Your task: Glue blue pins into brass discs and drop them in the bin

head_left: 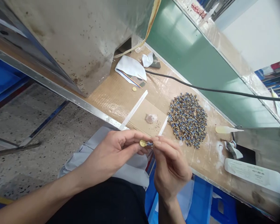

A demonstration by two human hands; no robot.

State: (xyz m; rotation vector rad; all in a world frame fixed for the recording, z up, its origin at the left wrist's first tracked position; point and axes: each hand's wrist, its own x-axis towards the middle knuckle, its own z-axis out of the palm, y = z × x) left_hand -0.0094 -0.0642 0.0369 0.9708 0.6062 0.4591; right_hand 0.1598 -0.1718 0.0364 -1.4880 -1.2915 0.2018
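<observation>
Close to the table's front edge, my left hand (118, 152) is closed, with a small yellow round disc (143, 143) between thumb and fingers. Right against the disc is a small blue-and-metal part (149, 144). My right hand (170, 166) pinches that part at its other end, and its fingertips hide some of it. Beyond my hands, a small clear dish (151, 118) stands on a cardboard sheet (140, 116), with tiny specks scattered beside it. To its right lies a large heap of small blue and brass-coloured parts (188, 119).
A metal box (84, 40) stands at the left. White cloths (132, 68) and another yellow disc (134, 89) lie behind. A black cable (189, 84) crosses the back. On the right are a squeeze bottle (225, 129) and a large white bottle (254, 174). Blue crates (200, 199) sit below.
</observation>
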